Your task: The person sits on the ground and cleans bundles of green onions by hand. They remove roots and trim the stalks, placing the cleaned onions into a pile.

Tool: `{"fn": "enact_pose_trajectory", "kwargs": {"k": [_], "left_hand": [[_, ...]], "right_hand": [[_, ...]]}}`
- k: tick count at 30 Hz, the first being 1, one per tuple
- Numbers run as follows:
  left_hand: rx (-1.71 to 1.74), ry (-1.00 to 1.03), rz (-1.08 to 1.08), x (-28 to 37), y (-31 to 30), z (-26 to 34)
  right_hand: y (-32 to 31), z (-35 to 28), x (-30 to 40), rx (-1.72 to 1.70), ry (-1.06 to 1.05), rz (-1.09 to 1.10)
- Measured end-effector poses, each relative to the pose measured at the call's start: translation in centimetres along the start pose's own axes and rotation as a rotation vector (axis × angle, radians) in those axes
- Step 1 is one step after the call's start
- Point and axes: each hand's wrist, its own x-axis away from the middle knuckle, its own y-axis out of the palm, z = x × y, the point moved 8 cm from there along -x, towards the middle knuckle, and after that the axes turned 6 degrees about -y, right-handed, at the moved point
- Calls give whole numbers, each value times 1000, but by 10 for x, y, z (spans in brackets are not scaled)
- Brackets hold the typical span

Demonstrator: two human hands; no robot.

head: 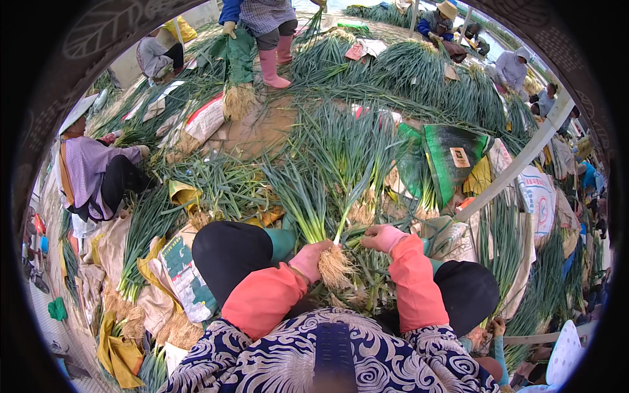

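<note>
My left hand [311, 260], in a pink fingerless glove, grips a bunch of green onions [314, 223] near the base. Their pale, stringy roots [335, 266] hang below the fist, and the green leaves fan away from me. To the right of the bunch, my right hand [382, 238] is raised with its fingers bent, above loose leaves; whether something thin lies between its fingertips cannot be told. Between my knees is a heap of stripped leaves and trimmings [373, 290]. A larger pile of green onions [344, 147] lies just beyond my hands, roots towards me.
A slanted metal pole [516, 162] rises at the right, beside a green sack [454, 157] and a printed white sack [536, 199]. At the left a person in a lilac top [93, 162] sits among onions; another in pink boots [269, 64] stands ahead. More bundles [140, 245] and workers surround me.
</note>
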Motion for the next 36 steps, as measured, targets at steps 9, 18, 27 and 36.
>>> {"fn": "enact_pose_trajectory", "kwargs": {"k": [9, 18, 27, 36], "left_hand": [[-826, 376, -85, 43, 52, 39], [-1107, 569, -36, 35, 45, 34], [-669, 200, 24, 9, 7, 8], [227, -167, 147, 2, 14, -30]], "right_hand": [[64, -24, -39, -858, -43, -1], [46, -46, -23, -169, -215, 483], [-9, -63, 10, -919, -66, 331], [14, -33, 5, -133, 167, 57]]}}
